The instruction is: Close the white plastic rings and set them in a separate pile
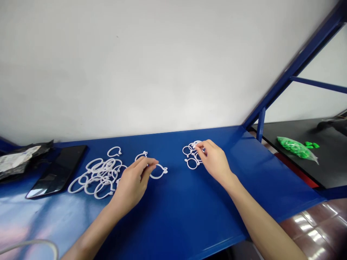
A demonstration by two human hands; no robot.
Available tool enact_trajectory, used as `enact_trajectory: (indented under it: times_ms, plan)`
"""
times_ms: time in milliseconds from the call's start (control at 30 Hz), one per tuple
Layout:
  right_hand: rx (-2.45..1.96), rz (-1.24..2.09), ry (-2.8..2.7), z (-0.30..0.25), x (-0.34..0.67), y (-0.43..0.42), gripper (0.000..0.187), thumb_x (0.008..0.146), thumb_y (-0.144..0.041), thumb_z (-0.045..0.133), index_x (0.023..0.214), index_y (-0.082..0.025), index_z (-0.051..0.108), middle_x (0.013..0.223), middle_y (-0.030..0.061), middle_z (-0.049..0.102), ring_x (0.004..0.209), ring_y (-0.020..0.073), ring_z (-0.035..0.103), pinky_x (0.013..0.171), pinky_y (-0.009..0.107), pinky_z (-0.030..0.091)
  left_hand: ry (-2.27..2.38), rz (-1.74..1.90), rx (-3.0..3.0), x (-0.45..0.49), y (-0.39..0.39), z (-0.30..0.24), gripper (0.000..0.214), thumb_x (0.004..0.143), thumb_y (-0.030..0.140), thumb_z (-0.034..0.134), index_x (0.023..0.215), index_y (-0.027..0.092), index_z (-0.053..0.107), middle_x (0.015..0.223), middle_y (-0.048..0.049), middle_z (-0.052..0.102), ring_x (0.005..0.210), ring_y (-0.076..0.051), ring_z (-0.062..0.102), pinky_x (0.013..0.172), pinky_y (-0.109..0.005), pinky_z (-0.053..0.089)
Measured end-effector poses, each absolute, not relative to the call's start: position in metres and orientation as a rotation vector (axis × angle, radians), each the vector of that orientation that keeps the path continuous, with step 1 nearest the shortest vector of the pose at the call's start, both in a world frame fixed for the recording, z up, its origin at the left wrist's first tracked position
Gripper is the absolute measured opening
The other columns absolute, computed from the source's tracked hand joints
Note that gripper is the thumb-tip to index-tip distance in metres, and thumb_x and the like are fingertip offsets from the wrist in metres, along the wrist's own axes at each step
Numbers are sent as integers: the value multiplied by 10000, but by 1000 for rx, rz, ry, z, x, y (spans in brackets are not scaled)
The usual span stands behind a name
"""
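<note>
My left hand [135, 182] pinches a white plastic curtain ring [158, 177] between thumb and fingertips, its small clasp pointing right. Partly hidden behind those fingers, another white ring [140, 155] lies on the blue table. My right hand [215, 162] is closed in a pinch at a small cluster of white rings [192, 163]; a bit of white ring shows at its fingertips, while the hand covers part of the cluster. To the left of my left hand is a larger tangled heap of white rings [99, 177], with one separate open ring [114, 148] just beyond it.
A dark tablet or phone [58, 169] and a black plastic package [23, 160] lie on the left. The blue table [176, 216] meets a pale wall behind. At right, past a blue metal frame [261, 124], a bag of green pieces [295, 147] rests on a black surface.
</note>
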State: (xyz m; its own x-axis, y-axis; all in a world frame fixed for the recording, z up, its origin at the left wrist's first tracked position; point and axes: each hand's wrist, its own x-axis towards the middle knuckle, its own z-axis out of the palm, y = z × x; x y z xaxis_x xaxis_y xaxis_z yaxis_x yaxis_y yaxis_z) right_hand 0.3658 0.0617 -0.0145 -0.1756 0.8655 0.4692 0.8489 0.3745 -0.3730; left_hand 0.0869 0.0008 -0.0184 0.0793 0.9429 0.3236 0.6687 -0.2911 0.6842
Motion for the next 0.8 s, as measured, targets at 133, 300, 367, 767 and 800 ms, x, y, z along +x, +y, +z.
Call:
enact_trajectory:
  times_ms: [133,300,367,767,800]
  plan:
    - [-1585,42,-2058,-22,363,63,154,991,-257,584,1079,-190,691,1081,101,681,756,193,682,670,321,531,1536,968,1782,90,-2,-17,263,964,450,516,1030,230,644,753,-3,705,626,-179,670,618,-296,529]
    - [-1121,599,-2052,-26,332,36,166,999,-319,605,1118,-225,674,1054,49,716,842,165,692,777,310,567,1369,965,1438,99,-6,-16,293,941,498,564,1035,222,536,747,14,713,702,-203,756,719,-348,604]
    - [-1040,785,-2027,-27,320,24,156,997,-314,603,1103,-227,677,1040,36,739,843,157,697,773,302,571,1323,982,1351,104,-8,-19,297,924,498,590,999,221,513,780,13,711,732,-210,772,746,-370,625]
    - [-966,1081,-1925,-33,313,11,277,895,-408,729,1091,-219,682,944,27,789,684,139,697,608,261,535,1336,864,1349,114,-19,-25,177,889,389,600,857,234,521,716,8,735,681,-202,765,672,-325,627]
    - [-958,1055,-1936,-33,312,8,319,850,-416,779,1084,-221,682,944,24,789,669,137,693,600,258,534,1352,858,1360,114,-20,-25,182,882,396,606,854,236,525,717,8,736,662,-204,761,653,-322,621]
